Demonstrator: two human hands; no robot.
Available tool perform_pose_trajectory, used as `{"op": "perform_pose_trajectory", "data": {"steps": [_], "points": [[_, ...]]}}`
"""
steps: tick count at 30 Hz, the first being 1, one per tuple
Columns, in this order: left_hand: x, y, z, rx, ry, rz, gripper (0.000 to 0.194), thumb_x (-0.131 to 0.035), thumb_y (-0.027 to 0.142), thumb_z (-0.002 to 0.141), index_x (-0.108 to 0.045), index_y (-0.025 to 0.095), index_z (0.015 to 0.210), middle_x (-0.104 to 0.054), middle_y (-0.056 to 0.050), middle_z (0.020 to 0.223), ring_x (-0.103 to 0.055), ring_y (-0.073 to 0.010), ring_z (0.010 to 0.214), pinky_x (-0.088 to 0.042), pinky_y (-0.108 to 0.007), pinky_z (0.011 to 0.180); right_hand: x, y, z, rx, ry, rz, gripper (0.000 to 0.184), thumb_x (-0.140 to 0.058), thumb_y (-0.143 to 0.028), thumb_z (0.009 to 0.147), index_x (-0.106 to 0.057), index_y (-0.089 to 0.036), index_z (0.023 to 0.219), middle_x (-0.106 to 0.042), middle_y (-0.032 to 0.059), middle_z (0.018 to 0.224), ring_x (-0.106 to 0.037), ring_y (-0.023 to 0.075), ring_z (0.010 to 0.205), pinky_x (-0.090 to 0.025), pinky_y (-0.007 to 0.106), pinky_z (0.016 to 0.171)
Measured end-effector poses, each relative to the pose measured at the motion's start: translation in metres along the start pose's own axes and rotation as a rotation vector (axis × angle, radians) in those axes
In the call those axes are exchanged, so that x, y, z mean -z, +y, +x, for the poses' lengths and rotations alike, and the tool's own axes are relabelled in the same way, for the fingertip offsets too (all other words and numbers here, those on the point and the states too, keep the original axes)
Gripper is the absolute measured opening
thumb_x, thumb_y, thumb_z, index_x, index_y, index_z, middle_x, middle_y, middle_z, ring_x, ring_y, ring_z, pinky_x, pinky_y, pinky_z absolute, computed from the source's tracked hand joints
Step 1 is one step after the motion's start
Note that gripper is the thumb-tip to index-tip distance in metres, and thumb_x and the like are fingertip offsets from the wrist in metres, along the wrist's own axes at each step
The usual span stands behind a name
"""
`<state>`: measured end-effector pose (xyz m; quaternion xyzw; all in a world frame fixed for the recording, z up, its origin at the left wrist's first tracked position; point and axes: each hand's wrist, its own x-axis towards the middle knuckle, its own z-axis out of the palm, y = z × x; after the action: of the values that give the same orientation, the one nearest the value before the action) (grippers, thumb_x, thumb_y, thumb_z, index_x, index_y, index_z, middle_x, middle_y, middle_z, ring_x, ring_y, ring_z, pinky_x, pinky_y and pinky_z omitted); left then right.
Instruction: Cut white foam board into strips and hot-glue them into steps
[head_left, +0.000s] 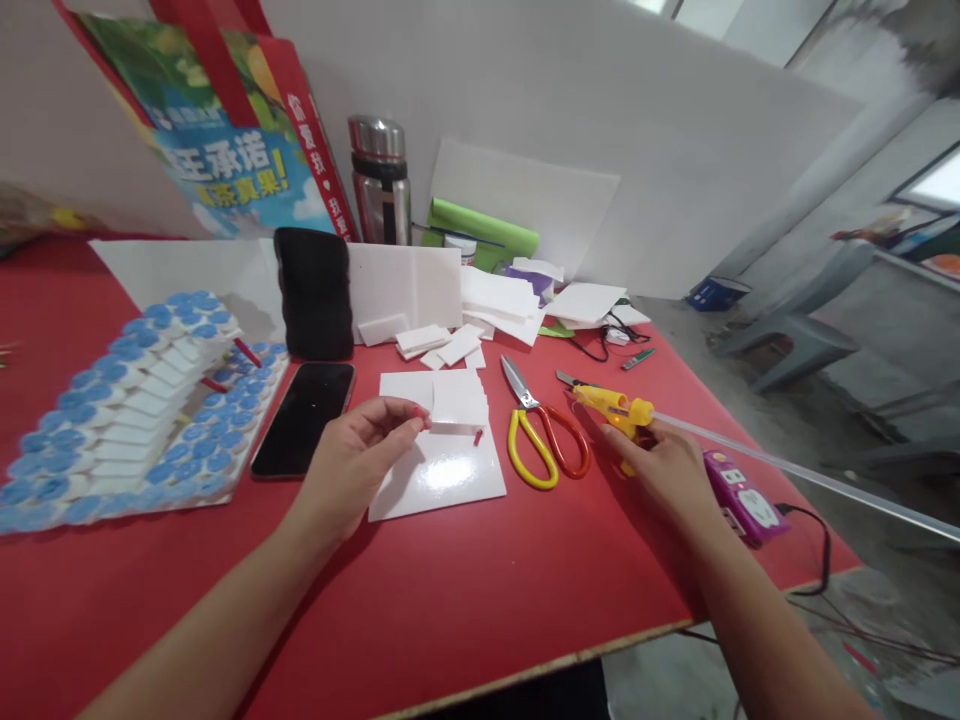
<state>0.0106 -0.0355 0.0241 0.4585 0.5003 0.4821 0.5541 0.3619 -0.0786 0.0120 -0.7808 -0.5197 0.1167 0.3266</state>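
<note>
My left hand (352, 465) is closed in a pinch over the left side of a glossy white board (439, 485), with a small red piece (419, 411) at its fingertips. Stacked white strips (459, 400) stand on that board, and a short red stick (478, 437) lies by their front edge. On the right, my right hand (667, 470) is wrapped round a yellow glue gun (600, 400), its nozzle pointing left. A long clear glue stick (750, 456) runs out of the gun's back. Scissors (531, 402) with yellow and red handles rest between my hands.
A model covered in blue discs (150, 400) and a phone (304, 420) lie left. Behind are a black upright holder (313, 295), a steel flask (380, 190) and white offcuts (442, 345). A knife blade (566, 378) lies near the nozzle; a purple power strip (742, 500) sits right.
</note>
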Motion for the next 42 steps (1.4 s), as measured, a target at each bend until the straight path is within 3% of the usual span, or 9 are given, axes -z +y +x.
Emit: {"op": "perform_pose_trajectory", "data": {"steps": [3,6,11,15,19,23,31,42], "points": [[0.0,-0.002,-0.001,0.015,-0.047,-0.026,0.03,-0.088,0.043,0.072,-0.078,0.02,0.087,-0.072,-0.002,0.086,-0.051,-0.0098,0.067,-0.043,-0.021,0.063,-0.006,-0.007,0.002,-0.101,-0.028,0.059,0.044,-0.073,-0.061,0.073,-0.066,-0.019,0.063,-0.054,0.0003,0.052,-0.046,0.0167,0.05,-0.033,0.031,0.049],[0.001,-0.002,-0.003,0.0,-0.102,-0.007,0.03,-0.086,0.046,0.076,-0.077,0.02,0.09,-0.072,-0.003,0.088,-0.053,-0.0112,0.068,-0.045,-0.023,0.064,-0.005,-0.013,-0.001,-0.152,-0.015,0.13,0.042,-0.071,-0.06,0.075,-0.071,-0.018,0.069,-0.059,0.0015,0.055,-0.049,0.0172,0.05,-0.035,0.03,0.047],[0.004,-0.001,-0.005,-0.162,-0.188,0.168,0.022,-0.072,0.043,0.091,-0.077,0.023,0.097,-0.071,-0.004,0.092,-0.058,-0.0149,0.074,-0.049,-0.027,0.071,0.015,-0.042,-0.021,-0.004,0.038,0.255,0.036,-0.069,-0.053,0.083,-0.078,-0.018,0.082,-0.074,0.0071,0.077,-0.065,0.0216,0.068,-0.048,0.029,0.056],[0.003,0.002,-0.008,-0.296,-0.209,0.242,0.015,-0.067,0.035,0.095,-0.077,0.024,0.094,-0.071,-0.003,0.089,-0.062,-0.0159,0.074,-0.051,-0.029,0.073,0.022,-0.076,-0.048,0.106,-0.185,0.453,0.025,-0.066,-0.045,0.092,-0.073,-0.021,0.088,-0.071,0.0036,0.075,-0.065,0.0194,0.067,-0.05,0.027,0.056],[0.0,0.004,-0.01,-0.384,-0.199,0.235,0.011,-0.068,0.029,0.093,-0.077,0.023,0.091,-0.075,-0.004,0.091,-0.066,-0.0171,0.077,-0.054,-0.029,0.074,0.011,-0.093,-0.071,0.155,-0.431,0.464,0.032,-0.061,-0.046,0.098,-0.069,-0.022,0.079,-0.07,0.0027,0.079,-0.061,0.0166,0.066,-0.051,0.027,0.058],[0.001,0.003,-0.012,-0.433,-0.206,0.278,0.012,-0.066,0.027,0.095,-0.077,0.023,0.094,-0.075,-0.004,0.091,-0.068,-0.0176,0.081,-0.054,-0.028,0.077,-0.001,-0.098,-0.081,0.199,-0.546,0.495,0.035,-0.058,-0.048,0.101,-0.067,-0.022,0.079,-0.068,0.0023,0.077,-0.063,0.0171,0.069,-0.052,0.028,0.061],[0.003,0.004,-0.011,-0.482,-0.217,0.331,0.012,-0.064,0.026,0.097,-0.076,0.023,0.095,-0.075,-0.004,0.096,-0.07,-0.0185,0.091,-0.053,-0.028,0.083,-0.007,-0.1,-0.084,0.235,-0.573,0.451,0.038,-0.057,-0.049,0.101,-0.061,-0.023,0.074,-0.061,0.001,0.069,-0.057,0.0158,0.061,-0.047,0.027,0.054],[0.003,0.006,-0.011,-0.435,-0.221,0.335,0.013,-0.064,0.03,0.096,-0.075,0.023,0.094,-0.075,-0.005,0.094,-0.069,-0.0203,0.09,-0.052,-0.031,0.081,-0.008,-0.102,-0.083,0.207,-0.622,0.451,0.039,-0.055,-0.048,0.101,-0.057,-0.022,0.072,-0.055,-0.0005,0.066,-0.05,0.0133,0.057,-0.043,0.025,0.05]]}}
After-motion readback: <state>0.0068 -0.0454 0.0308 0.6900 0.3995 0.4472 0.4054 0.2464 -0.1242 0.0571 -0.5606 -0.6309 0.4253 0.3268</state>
